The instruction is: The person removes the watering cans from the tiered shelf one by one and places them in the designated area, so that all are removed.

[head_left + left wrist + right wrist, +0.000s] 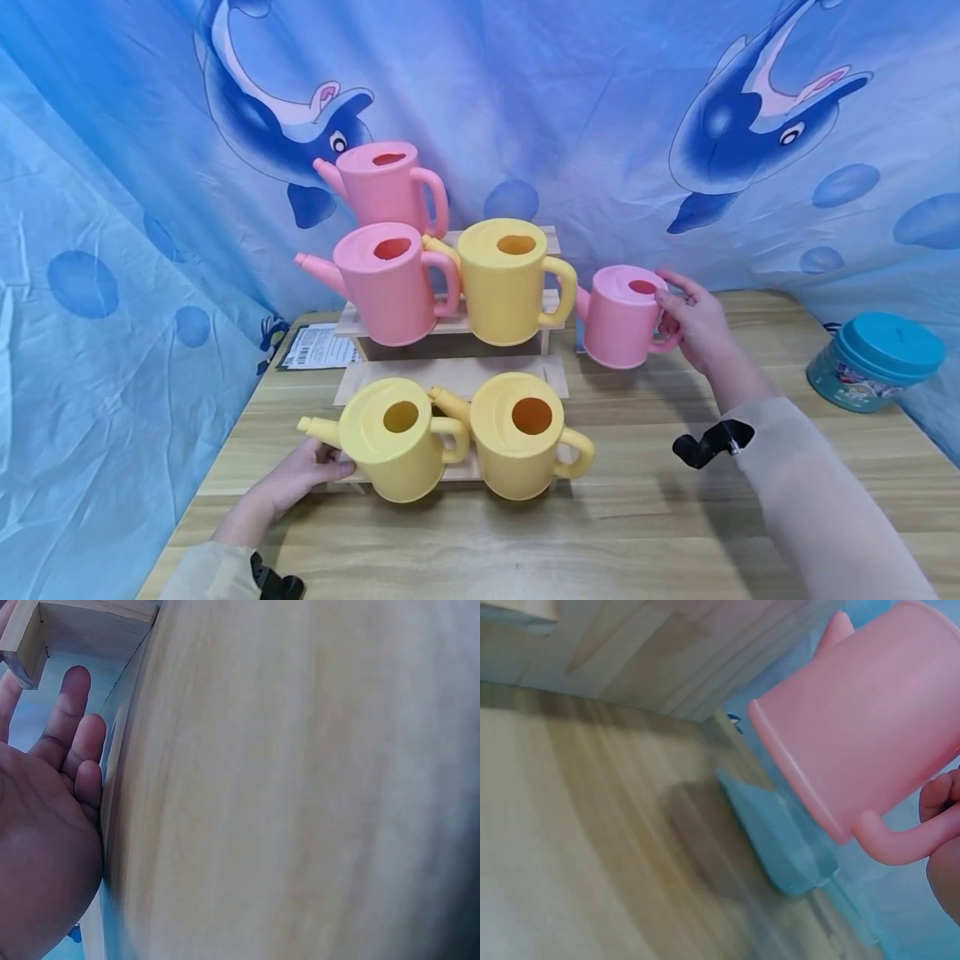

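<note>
My right hand (693, 321) holds a small pink watering can (618, 321) by its handle, to the right of a tiered wooden stand (450, 379). In the right wrist view the pink can hangs tilted above the table. Down at the left end of the stand's lowest tier, my left hand (300, 475) pinches the board's end; its other fingers reach out loosely beneath. Two yellow watering cans (401, 467) (517, 462) stand on that tier. Higher up are a pink can (390, 292), a yellow can (501, 287) and, at the top, another pink can (382, 192).
A teal lidded tub (873, 362) stands at the table's right. On the table (637, 517) a printed sheet (321, 346) lies left of the stand. Behind the held can is a blue scoop-like thing (776, 836). A blue dolphin-print curtain (570, 108) hangs behind.
</note>
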Tool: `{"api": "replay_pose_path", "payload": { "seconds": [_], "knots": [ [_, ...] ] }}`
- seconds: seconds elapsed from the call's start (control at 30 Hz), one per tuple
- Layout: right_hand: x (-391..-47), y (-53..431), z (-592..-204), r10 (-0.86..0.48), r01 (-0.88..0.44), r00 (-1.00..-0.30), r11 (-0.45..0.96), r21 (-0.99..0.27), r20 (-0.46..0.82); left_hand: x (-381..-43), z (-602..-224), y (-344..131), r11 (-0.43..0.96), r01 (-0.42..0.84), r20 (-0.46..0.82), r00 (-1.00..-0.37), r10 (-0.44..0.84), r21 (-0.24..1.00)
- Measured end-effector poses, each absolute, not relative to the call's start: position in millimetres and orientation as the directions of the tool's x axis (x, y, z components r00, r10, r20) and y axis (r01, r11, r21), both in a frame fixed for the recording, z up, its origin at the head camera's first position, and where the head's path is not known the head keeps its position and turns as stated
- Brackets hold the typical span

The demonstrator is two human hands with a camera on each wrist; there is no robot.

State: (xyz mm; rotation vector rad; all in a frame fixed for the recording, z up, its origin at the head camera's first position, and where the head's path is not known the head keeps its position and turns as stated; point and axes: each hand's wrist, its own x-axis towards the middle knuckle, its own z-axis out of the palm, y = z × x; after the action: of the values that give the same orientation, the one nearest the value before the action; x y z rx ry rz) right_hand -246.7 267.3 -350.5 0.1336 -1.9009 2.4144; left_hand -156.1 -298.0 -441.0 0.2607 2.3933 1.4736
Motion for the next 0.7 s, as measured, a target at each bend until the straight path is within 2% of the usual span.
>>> {"api": "replay_pose_path", "payload": {
  "seconds": [0.23,0.7],
  "knots": [
    [-236.8,266.6,-372.8,-0.083,-0.036,-0.995,-0.225,-0.974,0.056,-156.7,-440.8,-297.9,0.439,-0.014,-0.172,-0.93,0.324,0.898],
    [-231.7,251.1,-403.1,-0.014,-0.003,-1.0,-0.106,-0.994,0.004,-156.8,-442.3,-297.9,0.442,-0.009,-0.164,-0.935,0.314,0.897]
  ]
}}
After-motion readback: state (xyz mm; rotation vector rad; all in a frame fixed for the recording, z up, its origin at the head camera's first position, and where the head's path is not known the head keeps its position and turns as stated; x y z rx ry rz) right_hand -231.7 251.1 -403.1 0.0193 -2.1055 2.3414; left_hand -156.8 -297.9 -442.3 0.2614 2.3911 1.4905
